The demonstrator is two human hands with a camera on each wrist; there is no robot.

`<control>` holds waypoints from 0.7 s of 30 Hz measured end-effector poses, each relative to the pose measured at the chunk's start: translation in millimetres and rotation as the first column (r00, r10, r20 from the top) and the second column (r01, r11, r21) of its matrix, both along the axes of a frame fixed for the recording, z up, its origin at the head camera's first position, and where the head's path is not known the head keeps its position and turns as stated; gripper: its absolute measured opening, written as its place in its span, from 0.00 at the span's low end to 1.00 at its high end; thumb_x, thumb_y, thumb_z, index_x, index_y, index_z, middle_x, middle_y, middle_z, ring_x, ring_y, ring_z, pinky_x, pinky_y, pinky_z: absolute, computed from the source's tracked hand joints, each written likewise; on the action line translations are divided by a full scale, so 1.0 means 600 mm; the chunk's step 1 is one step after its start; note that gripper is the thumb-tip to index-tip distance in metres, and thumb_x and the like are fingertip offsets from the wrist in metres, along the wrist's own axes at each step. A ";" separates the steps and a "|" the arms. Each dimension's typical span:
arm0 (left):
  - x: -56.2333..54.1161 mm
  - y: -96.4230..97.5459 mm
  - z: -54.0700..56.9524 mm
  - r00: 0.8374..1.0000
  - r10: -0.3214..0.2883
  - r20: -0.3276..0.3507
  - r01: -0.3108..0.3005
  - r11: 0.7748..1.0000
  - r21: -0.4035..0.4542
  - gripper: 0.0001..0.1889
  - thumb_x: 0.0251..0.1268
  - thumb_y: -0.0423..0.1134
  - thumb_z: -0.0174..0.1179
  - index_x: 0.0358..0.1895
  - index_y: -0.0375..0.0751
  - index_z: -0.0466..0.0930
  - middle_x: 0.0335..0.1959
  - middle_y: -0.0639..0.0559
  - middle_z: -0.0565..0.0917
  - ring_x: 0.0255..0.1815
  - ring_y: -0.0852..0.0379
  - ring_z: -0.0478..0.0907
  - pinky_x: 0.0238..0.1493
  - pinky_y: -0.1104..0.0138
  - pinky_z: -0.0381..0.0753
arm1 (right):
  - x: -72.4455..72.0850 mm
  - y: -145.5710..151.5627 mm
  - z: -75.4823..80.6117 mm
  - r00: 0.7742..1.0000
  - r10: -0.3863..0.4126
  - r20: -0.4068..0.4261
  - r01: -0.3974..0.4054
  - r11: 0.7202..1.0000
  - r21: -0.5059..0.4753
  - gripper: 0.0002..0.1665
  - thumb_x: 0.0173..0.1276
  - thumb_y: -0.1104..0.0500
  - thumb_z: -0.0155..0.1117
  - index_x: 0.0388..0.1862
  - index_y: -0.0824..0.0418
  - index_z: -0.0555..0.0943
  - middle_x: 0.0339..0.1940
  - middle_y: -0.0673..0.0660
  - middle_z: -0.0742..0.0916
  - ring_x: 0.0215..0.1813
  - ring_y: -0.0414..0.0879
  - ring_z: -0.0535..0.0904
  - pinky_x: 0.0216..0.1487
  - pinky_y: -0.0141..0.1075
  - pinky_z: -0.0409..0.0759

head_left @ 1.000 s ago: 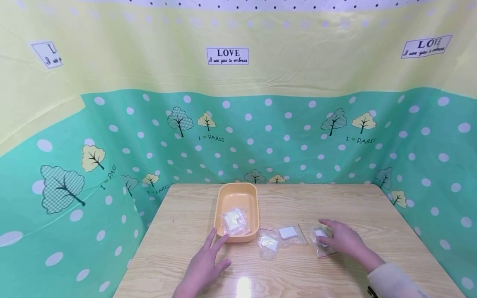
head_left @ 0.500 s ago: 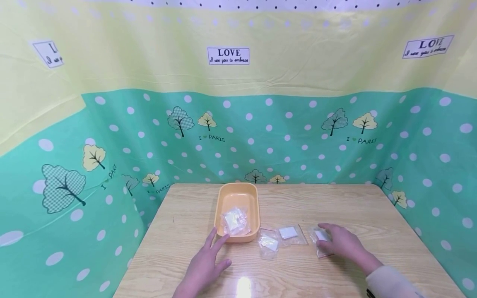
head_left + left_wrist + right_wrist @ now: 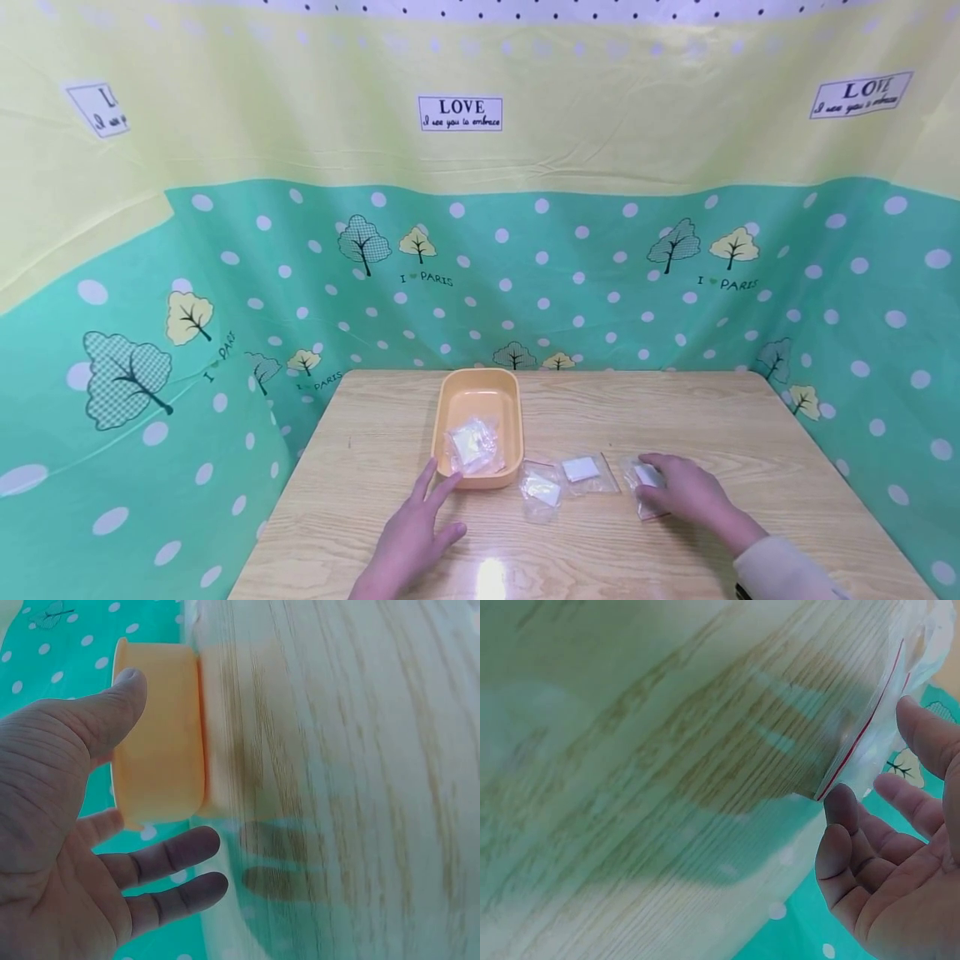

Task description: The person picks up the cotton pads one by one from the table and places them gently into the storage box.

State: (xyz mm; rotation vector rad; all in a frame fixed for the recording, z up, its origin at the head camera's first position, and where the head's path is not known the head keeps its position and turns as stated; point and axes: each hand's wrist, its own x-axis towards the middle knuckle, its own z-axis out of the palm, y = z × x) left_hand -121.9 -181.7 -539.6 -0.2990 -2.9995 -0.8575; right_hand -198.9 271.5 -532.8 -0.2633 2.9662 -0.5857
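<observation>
An orange plastic tray (image 3: 442, 392) holds clear bags with white contents (image 3: 471, 443). My left hand (image 3: 411, 533) is spread at its near left corner, fingertips right at the rim; in the left wrist view the thumb overlaps the tray's side (image 3: 161, 742). My right hand (image 3: 692, 493) is over the rightmost clear zip bag (image 3: 647, 477), thumb and forefinger apart on either side of its white insert. In the right wrist view the bag's red seal line (image 3: 866, 724) runs close to the thumb and the bent fingertips (image 3: 842, 806).
Two more clear zip bags with white inserts, a left one (image 3: 540, 490) and a right one (image 3: 581, 471), lie between the tray and my right hand. A wooden table (image 3: 600, 400) carries everything. A green dotted curtain (image 3: 480, 292) stands behind and at both sides.
My right hand has lowered slightly and drawn in over the rightmost bag, its thumb and forefinger a little closer together. The left hand and the tray stay put.
</observation>
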 end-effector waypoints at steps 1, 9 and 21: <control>0.000 0.000 0.000 1.000 -0.002 -0.002 0.002 1.000 0.000 0.42 0.65 0.55 0.74 0.82 0.60 0.67 0.89 0.38 0.54 0.61 0.23 0.82 0.51 0.31 0.86 | 0.000 -0.001 0.000 1.000 -0.004 0.003 0.004 1.000 0.001 0.37 0.68 0.46 0.77 0.69 0.64 0.81 0.65 0.71 0.87 0.63 0.70 0.85 0.59 0.65 0.86; 0.003 0.000 0.003 1.000 -0.008 -0.001 0.008 1.000 0.001 0.42 0.65 0.55 0.74 0.81 0.60 0.68 0.89 0.37 0.54 0.61 0.23 0.82 0.50 0.32 0.87 | 0.000 -0.002 0.001 1.000 -0.012 0.016 0.011 1.000 0.016 0.36 0.67 0.46 0.78 0.68 0.64 0.82 0.63 0.71 0.88 0.58 0.64 0.87 0.55 0.62 0.87; 0.003 0.001 0.003 1.000 -0.010 -0.008 0.010 1.000 0.001 0.42 0.65 0.54 0.75 0.81 0.60 0.68 0.88 0.36 0.55 0.61 0.23 0.83 0.49 0.32 0.87 | 0.003 -0.005 0.001 1.000 -0.020 0.012 0.019 1.000 0.021 0.36 0.67 0.46 0.78 0.67 0.64 0.83 0.63 0.70 0.88 0.55 0.59 0.87 0.50 0.58 0.88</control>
